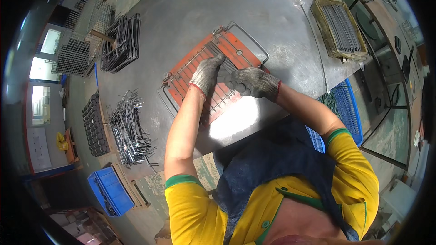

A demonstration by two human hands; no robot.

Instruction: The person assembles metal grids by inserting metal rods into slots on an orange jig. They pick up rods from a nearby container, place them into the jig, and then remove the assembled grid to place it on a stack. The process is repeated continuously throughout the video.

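Note:
An orange slotted plate (237,52) lies at a slant on the metal table, with several thin rods (188,69) set across it in a row. Bent wire loops stick out past its ends, one wire loop (249,37) at the upper right and another at the lower left. Over the plate, my gloved left hand (206,73) is closed around a bundle of thin metal rods (212,48). My gloved right hand (255,83) is closed at the near end of this same bundle; its fingertips are partly hidden.
A worn tray of straight rods (338,25) stands at the table's (181,13) right edge, beside one long rod (315,41). Bent wire frames (121,43) and a heap of bent wire pieces (130,129) lie at left. Blue crates (110,190) flank the table.

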